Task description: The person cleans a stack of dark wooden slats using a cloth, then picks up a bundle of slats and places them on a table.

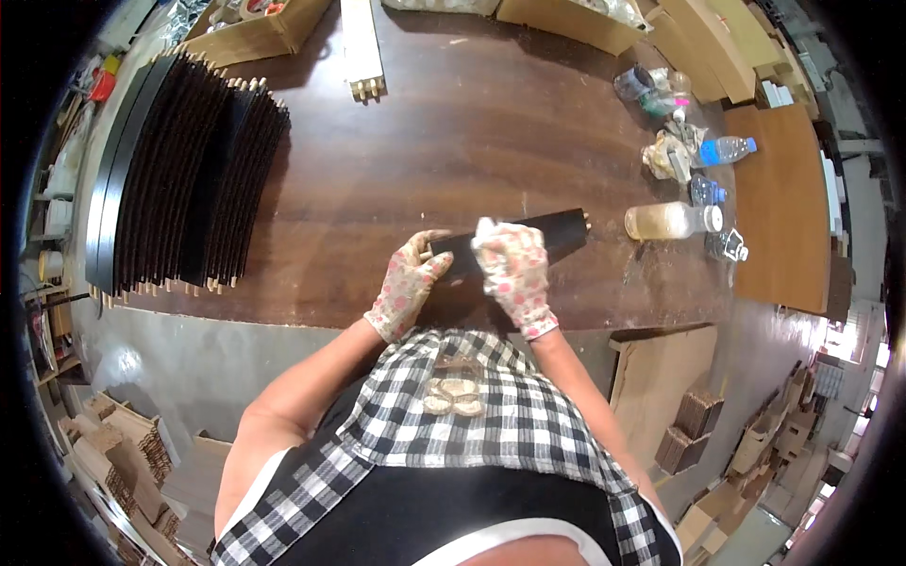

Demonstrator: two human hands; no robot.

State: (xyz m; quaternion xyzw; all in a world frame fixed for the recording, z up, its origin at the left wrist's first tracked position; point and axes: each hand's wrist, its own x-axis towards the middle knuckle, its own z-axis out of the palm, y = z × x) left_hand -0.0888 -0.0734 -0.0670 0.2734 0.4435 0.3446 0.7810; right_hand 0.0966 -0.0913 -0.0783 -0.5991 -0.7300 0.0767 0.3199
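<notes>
A black board [557,231] with wooden dowel pegs at its ends lies slantwise near the front edge of the brown table [453,141]. My left hand [411,283], in a white glove with pink dots, grips the board's left end between thumb and fingers. My right hand [516,269], gloved alike, is closed over the middle of the board. From its fingers pokes a small white wad [485,229], whose kind is not plain; the fist hides the rest of it.
Many black boards with dowels stand stacked at the left [179,179]. A white board [361,47] lies at the back. To the right are a bottle of cloudy liquid [670,221], a blue-capped bottle [727,150], and a crumpled rag [670,156]. Cardboard boxes [576,24] line the far edge.
</notes>
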